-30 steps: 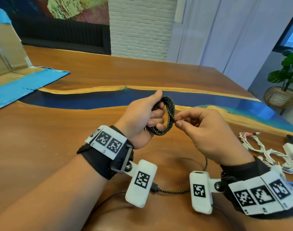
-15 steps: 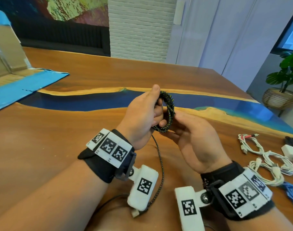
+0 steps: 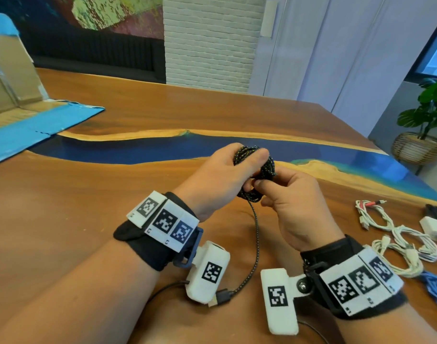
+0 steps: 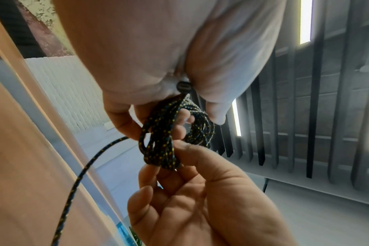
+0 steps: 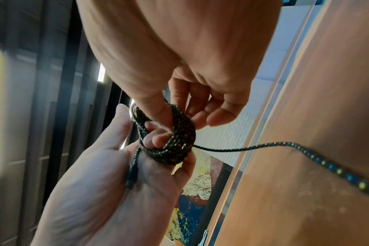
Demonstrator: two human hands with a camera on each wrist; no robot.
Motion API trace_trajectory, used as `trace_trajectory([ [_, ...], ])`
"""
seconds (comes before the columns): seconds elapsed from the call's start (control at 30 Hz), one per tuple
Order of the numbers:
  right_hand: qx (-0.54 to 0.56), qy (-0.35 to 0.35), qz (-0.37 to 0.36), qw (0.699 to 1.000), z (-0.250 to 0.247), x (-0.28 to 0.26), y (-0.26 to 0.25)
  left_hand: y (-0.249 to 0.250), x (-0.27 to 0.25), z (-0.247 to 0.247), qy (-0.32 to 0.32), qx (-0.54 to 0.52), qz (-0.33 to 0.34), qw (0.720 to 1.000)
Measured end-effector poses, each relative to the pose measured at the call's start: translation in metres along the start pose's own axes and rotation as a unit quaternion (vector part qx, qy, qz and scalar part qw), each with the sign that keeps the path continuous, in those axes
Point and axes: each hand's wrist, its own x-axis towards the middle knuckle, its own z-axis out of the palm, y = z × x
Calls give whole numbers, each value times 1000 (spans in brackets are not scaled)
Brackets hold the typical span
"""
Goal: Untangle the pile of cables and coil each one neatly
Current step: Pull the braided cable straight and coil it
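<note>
The left hand [image 3: 220, 180] holds the black cord [image 3: 256, 173] coil above the desk [image 3: 88, 194], fingers curled round it. The right hand [image 3: 294, 209] pinches the coil's near edge, while the loose tail hangs toward the person, nearest the right hand for another wrap.

You are holding your left hand [image 3: 218, 175] and right hand [image 3: 290, 207] together above the table, fingers of both curling around and pinching the coiled black cable [image 3: 256, 175], forearms angling inward.
</note>
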Motion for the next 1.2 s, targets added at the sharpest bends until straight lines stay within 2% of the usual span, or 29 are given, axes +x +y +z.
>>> trace_trajectory([
  [0.07, -4, -22, 22, 1000, -2, 0, 2, 0, 0, -1, -3, 22, 10, 1000],
  [0.2, 80, -45, 71, 993, 0, -1, -2, 2, 1, -1, 12, 68, 34, 997],
  [0.43, 121, 20, 35, 992, 1, 2, -8, -1, 3, -2, 36, 38, 73, 996],
  [0.6, 180, -2, 43, 983, 5, -1, -14, -5, 7, -2, 57, 8, 65, 996],
  [0.7, 256, -22, 46, 965, 6, -2, -19, -6, 7, 0, 46, -3, 67, 997],
  [0.8, 351, -46, 56, 934, 3, -2, -23, -2, 5, 3, 33, 8, 72, 997],
  [0.97, 426, -132, 67, 893, 1, -7, -28, -1, 5, 2, 19, 13, 80, 997],
  [1.0, 418, -138, 68, 895, 1, -7, -28, -2, 5, 2, 17, 16, 69, 997],
  [1.1, 340, -121, 70, 930, 3, -4, -27, -3, 4, 3, 1, -4, 32, 999],
  [1.2, 260, -89, 73, 959, 3, -3, -24, -5, 4, 3, 22, -9, 21, 1000],
])
